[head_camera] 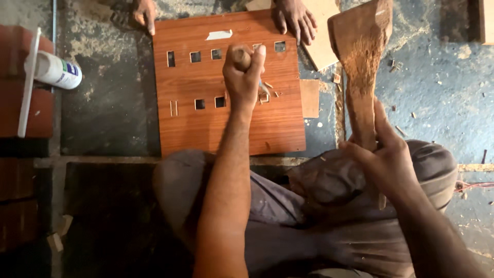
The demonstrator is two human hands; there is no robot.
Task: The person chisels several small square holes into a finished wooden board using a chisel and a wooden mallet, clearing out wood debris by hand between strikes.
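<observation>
A reddish wood-grain panel (229, 128), pierced with small square cutouts, lies flat on the rough concrete floor (110, 103). The left hand (243, 72) is fisted around a rounded wooden handle, apparently a chisel (242, 57), planted on the panel. The right hand (383, 159) grips a worn wooden mallet (360, 62). Another person's feet (294, 18) rest on the far edge. At far left lies a white cylindrical bottle (54, 70).

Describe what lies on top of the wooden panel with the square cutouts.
On the wooden panel: small wood chips, a pale scrap, and the left hand gripping a chisel handle. Another person's fingers press its far edge. The chisel's blade tip is hidden.
</observation>
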